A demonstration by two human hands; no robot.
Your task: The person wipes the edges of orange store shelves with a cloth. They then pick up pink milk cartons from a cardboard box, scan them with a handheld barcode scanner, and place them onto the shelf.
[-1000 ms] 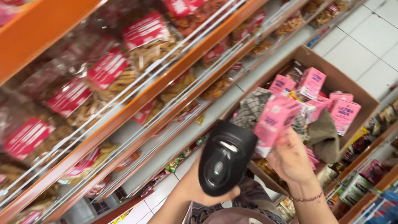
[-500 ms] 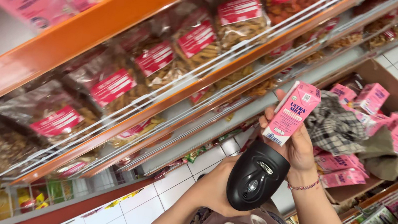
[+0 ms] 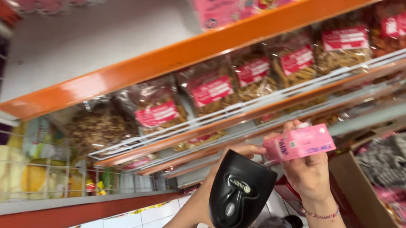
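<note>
Head view, tilted steeply, of a shop aisle. The left hand (image 3: 208, 197) is wrapped around a black plastic handheld barcode scanner (image 3: 240, 190), its rounded head raised so that the reading end faces the small pink rectangular carton (image 3: 300, 142) just above it. The right hand (image 3: 308, 169) grasps that carton between thumb and fingers, turned lengthwise with one flat printed side towards the scanner, seemingly so a code can be read. A thin beaded bracelet (image 3: 320, 215) circles the right wrist. Behind stands an orange metal shelf edge (image 3: 208, 51) over clear bags of brown snacks with red-and-white labels (image 3: 210, 90) on wire racks. At the right is a brown cardboard box (image 3: 366, 201) holding more pink cartons.

Against half a second ago, the carton has turned from upright to lying sideways, and the view has swung further upward.
</note>
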